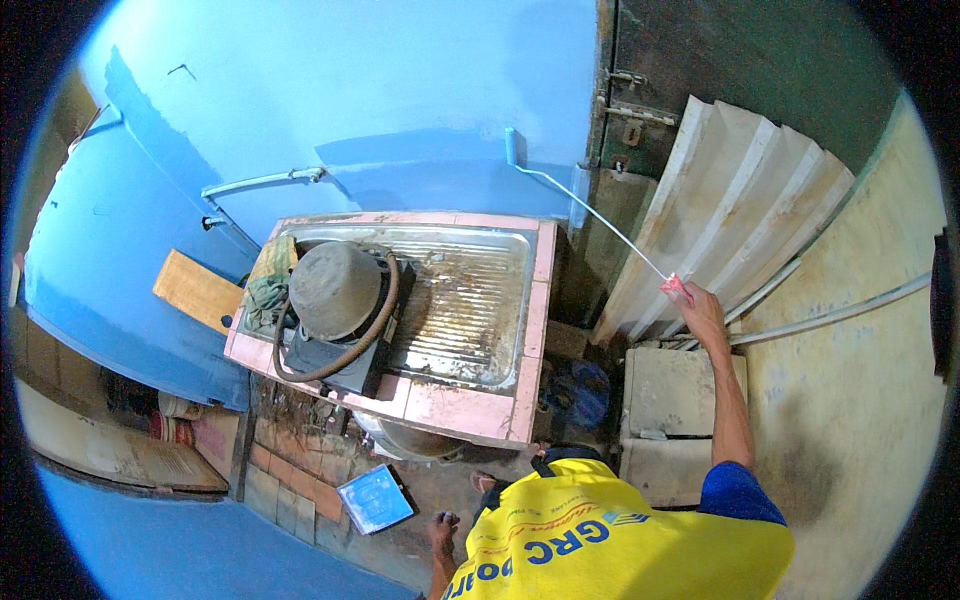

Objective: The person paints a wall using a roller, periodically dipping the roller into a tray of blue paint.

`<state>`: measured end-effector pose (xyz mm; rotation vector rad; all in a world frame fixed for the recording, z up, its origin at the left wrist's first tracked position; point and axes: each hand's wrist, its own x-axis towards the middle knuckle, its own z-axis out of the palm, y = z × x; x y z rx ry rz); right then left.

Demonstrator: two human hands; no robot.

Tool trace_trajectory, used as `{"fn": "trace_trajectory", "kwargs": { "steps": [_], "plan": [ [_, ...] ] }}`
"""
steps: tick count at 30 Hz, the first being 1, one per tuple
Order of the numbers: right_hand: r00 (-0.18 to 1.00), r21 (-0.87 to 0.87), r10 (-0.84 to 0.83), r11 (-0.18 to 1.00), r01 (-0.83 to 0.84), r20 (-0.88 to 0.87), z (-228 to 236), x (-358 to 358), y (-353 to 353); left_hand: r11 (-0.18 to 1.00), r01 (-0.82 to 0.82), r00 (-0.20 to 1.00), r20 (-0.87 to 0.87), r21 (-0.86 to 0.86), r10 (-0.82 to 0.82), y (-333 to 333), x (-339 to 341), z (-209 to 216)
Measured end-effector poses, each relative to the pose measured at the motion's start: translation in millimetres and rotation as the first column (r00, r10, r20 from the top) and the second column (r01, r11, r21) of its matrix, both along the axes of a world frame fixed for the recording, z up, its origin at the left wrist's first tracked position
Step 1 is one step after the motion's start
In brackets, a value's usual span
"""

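Observation:
My right hand [703, 315] is closed around the red and white grip of a paint roller [600, 215], arm stretched out ahead. The roller's long thin metal rod runs up and left to its small blue sleeve [511, 147], which rests against the light blue wall [420, 80] at the edge of a darker blue band [420, 172]. My left hand [442, 533] hangs low beside my body, its fingers curled, with nothing visible in them. Close by on the floor lies a shallow tray [375, 499] coated with blue paint.
Between me and the wall stands a pink-tiled counter [460, 410] with a dirty steel sink top. A grey pot [335, 290] sits on a stove there, a hose looping round it. Corrugated sheets [735, 200] lean at right, above pale boxes [670, 400]. A pipe [260, 182] crosses the wall.

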<state>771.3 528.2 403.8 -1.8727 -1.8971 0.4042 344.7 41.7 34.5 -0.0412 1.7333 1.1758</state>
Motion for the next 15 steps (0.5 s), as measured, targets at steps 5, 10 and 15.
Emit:
{"fn": "trace_trajectory", "kwargs": {
  "steps": [5,10,15],
  "plan": [
    [0.999,-0.003,-0.047,0.999,0.047,0.027,-18.7,50.2,-9.5,0.987,0.163,0.986,-0.04,0.005,-0.163,1.2,-1.4,-7.6],
    [0.994,-0.08,-0.093,0.992,0.098,0.063,-7.8,73.3,-23.5,0.976,0.214,0.976,-0.036,0.042,-0.213,12.0,1.6,-5.5],
    [0.995,-0.038,-0.096,0.995,0.095,-0.003,-0.7,83.5,-30.4,0.985,0.142,0.989,0.022,0.094,-0.145,16.2,6.4,-9.0]
  ]
}}
